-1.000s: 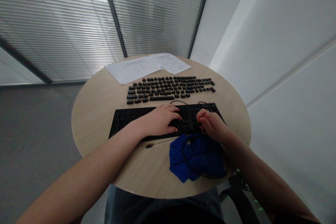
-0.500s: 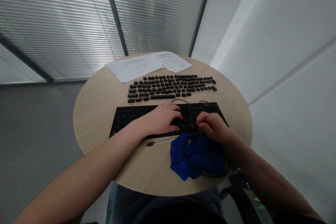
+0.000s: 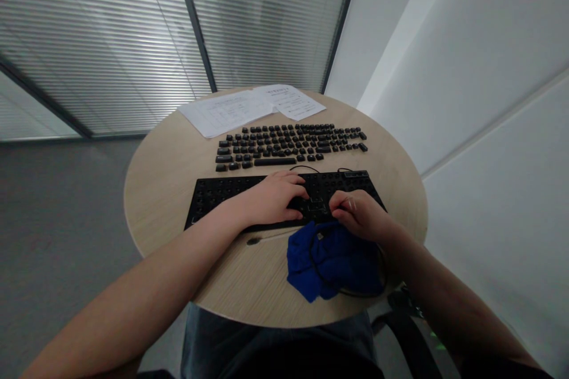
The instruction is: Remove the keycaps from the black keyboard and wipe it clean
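A black keyboard base (image 3: 222, 190) with its keycaps off lies across the round table. My left hand (image 3: 278, 196) rests on the middle of it, fingers spread and thumb apart, holding nothing I can see. Over the right part of the board my right hand (image 3: 355, 210) is closed in a pinch. A thin pale streak shows by its fingers, but what they hold is too small to make out. Under that hand, at the board's near edge, lies a crumpled blue cloth (image 3: 333, 266) with a dark cord across it. A small brush (image 3: 254, 241) with a thin pale handle lies left of the cloth.
Loose black keycaps (image 3: 275, 161) are laid out in rows beyond the keyboard. Printed papers (image 3: 231, 115) lie at the table's far side. The round wooden table (image 3: 155, 189) has a white wall to its right and a blind-covered glass partition behind.
My right hand has shifted very slightly left over the keyboard, still pinched. My left hand stays in place on the board.
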The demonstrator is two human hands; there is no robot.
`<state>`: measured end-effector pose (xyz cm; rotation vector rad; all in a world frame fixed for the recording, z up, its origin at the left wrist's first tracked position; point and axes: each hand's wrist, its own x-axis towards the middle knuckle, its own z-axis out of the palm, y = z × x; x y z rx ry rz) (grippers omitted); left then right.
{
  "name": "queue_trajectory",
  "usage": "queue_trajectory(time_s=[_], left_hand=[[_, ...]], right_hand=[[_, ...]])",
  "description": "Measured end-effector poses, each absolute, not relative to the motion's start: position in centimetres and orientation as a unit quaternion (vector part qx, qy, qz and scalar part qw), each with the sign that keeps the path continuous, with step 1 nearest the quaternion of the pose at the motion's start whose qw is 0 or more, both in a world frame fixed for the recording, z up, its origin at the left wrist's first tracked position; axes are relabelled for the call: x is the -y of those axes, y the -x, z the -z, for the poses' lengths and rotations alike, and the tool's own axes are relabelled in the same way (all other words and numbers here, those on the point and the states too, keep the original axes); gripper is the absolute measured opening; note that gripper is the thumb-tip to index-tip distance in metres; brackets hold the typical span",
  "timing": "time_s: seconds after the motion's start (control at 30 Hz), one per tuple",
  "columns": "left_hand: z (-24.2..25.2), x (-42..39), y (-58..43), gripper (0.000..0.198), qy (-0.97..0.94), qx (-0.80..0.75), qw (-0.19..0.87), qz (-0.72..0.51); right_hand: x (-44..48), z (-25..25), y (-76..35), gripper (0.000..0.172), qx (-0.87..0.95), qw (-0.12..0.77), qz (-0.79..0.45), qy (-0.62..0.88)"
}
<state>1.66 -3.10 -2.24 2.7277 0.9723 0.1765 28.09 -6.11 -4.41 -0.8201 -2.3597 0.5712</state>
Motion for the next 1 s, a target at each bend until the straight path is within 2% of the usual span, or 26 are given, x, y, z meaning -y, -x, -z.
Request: queue_trajectory(time_s=[0.27, 0.9, 1.0], left_hand=[[2.2, 3.1, -1.7, 0.041, -0.930, -0.343, 0.121, -0.056], [1.7, 3.0, -2.1, 0.045, -0.921, -0.362, 0.141, -0.024], [1.8, 3.0, -2.2, 0.046, -0.920, -0.366, 0.135, -0.023]], right_hand=[[5.8, 6.2, -28.9, 0.042, 0.806, 0.350, -0.318, 0.356], [5.8, 7.7, -28.7, 0.050, 0.718, 0.456, -0.366, 0.379], [5.5, 7.1, -28.5, 0.052, 0.658, 0.534, -0.380, 0.371]])
